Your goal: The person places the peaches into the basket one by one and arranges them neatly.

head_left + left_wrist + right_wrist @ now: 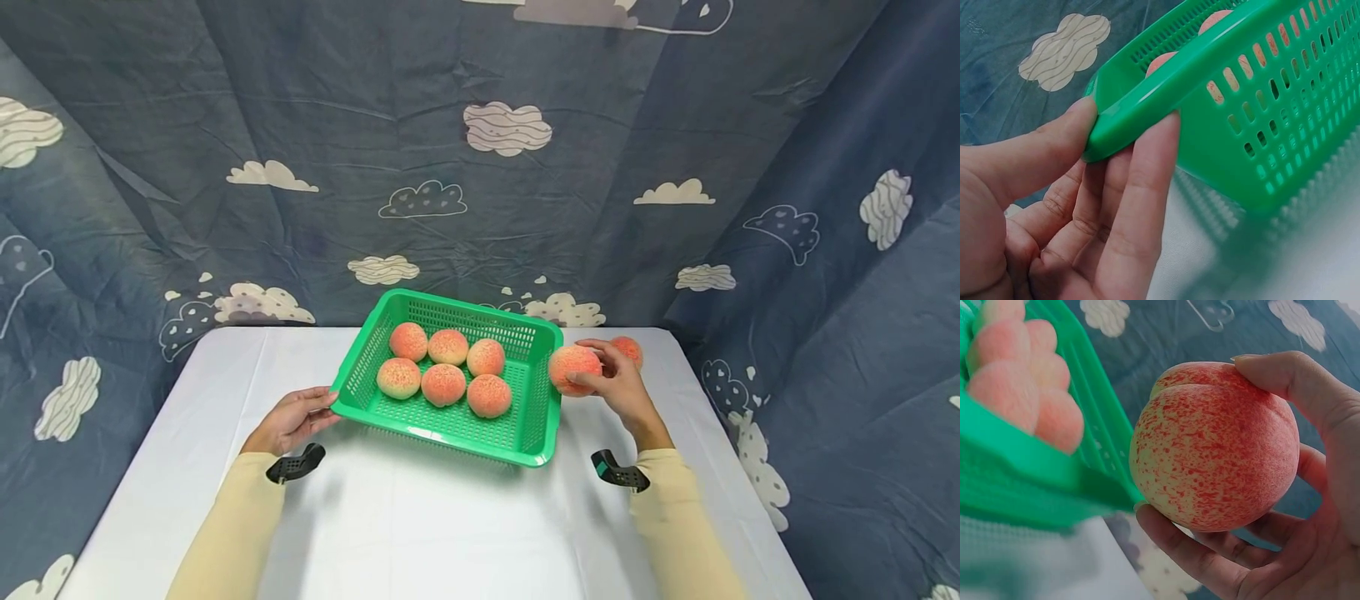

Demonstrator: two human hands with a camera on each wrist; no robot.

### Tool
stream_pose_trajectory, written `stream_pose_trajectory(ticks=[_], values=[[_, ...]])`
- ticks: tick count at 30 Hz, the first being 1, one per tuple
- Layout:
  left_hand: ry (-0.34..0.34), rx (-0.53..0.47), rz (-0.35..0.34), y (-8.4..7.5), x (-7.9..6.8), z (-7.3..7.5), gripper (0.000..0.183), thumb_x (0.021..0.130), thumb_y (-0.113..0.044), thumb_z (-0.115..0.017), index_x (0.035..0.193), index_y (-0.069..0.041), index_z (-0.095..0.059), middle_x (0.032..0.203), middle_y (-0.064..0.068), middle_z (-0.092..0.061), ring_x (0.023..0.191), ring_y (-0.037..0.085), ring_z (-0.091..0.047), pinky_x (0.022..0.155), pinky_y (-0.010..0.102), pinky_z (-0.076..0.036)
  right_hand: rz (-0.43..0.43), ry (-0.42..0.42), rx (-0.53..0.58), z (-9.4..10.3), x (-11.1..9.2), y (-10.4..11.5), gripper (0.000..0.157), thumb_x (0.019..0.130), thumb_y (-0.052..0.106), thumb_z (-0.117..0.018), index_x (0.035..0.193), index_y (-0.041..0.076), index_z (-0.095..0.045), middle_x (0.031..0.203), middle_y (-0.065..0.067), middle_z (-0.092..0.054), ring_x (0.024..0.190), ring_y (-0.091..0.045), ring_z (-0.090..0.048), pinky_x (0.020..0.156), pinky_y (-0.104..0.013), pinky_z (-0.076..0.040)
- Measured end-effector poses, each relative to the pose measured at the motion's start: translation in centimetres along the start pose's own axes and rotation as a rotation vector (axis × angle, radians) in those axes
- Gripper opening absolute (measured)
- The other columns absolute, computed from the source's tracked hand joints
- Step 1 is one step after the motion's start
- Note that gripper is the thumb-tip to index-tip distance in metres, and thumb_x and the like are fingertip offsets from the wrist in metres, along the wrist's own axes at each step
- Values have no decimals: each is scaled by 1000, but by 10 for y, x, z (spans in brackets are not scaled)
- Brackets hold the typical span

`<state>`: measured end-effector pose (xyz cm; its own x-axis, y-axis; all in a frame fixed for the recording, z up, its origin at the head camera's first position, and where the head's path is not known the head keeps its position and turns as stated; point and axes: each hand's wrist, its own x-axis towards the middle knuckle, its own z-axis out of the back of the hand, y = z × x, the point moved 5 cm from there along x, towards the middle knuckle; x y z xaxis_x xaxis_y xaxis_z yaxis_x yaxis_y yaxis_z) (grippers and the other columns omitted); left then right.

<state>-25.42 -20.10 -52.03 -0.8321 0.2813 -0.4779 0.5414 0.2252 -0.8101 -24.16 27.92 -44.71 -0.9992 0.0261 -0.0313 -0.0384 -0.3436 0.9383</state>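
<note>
A green plastic basket (450, 432) with slotted walls holds several peaches (443, 384) in two rows. My left hand (298, 415) pinches the rim at its left front corner, thumb on top and fingers beneath, as the left wrist view shows. My right hand (618, 385) grips a red and yellow peach (1216, 450) between thumb and fingers, just outside the basket's right end. In the head view this peach overlaps the right rim. Another peach (628, 350) lies on the table behind my right hand, partly hidden by it.
A white cloth covers the table (435, 533). Dark blue curtains (420, 150) with cloud prints stand right behind the table and along both sides. A black wrist strap (296, 463) sits on the left sleeve, another strap (619, 472) on the right.
</note>
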Motion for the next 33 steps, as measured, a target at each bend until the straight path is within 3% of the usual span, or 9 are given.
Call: stream_pose_trajectory(ticks=[10,16,22,27,33], values=[[7,13,-17,0,-1,0,8,100,-5,-51,103,-7,-59,90,2,-63,82,11,-64,91,30,-56,73,110,-11,-43,4,17,56,85,16,-76,134,6,-52,122,-20,-56,101,-28,-53,79,-31,-54],[13,-2,-28,1,0,1,9,101,-3,-49,105,-5,-57,88,3,-64,81,12,-64,85,27,-58,99,148,-16,-70,10,27,56,83,13,-77,133,8,-54,122,-18,-58,105,-32,-55,82,-36,-53],[20,-12,-35,0,0,1,9,101,-2,-48,108,-2,-53,88,4,-63,80,12,-64,84,26,-58,85,185,1,-99,15,31,58,82,15,-79,134,11,-54,124,-14,-58,106,-29,-53,82,-36,-52],[10,5,-28,1,0,2,10,101,-4,-49,108,-3,-56,89,4,-64,81,12,-65,90,29,-56,80,219,23,-125,18,32,58,80,14,-80,132,10,-56,123,-14,-58,105,-29,-54,84,-38,-52],[11,25,-28,1,1,1,21,100,-6,-53,119,1,-52,91,3,-64,83,11,-64,96,32,-53,43,262,58,-153,21,35,55,80,13,-80,130,12,-58,123,-12,-55,102,-27,-57,82,-39,-56]])
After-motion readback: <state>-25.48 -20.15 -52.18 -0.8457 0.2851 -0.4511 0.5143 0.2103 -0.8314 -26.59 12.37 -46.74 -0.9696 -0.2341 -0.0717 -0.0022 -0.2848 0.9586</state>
